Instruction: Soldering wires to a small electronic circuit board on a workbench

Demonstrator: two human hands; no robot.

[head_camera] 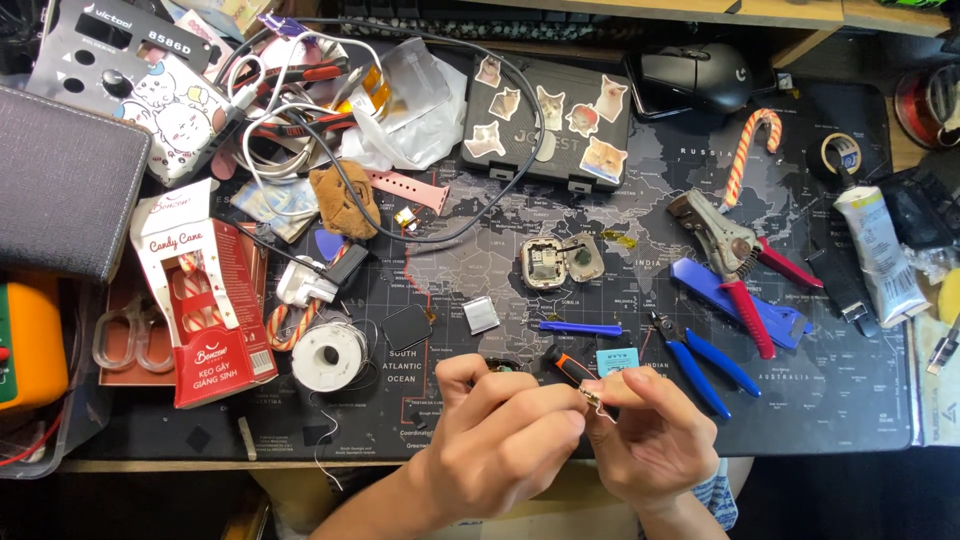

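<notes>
My left hand and my right hand meet at the near edge of the dark world-map desk mat. Their fingertips pinch a tiny metal part between them. A black and orange tool handle sticks out up-left just behind the fingers; I cannot tell if either hand holds it. Further back lie an opened smartwatch body, its back cover, a black square screen and a small silver battery.
Blue pliers, a blue pry stick and a red-handled wire stripper lie right of centre. A solder spool, a red candy box and scissors crowd the left. A sticker-covered black case, cables and a mouse lie behind.
</notes>
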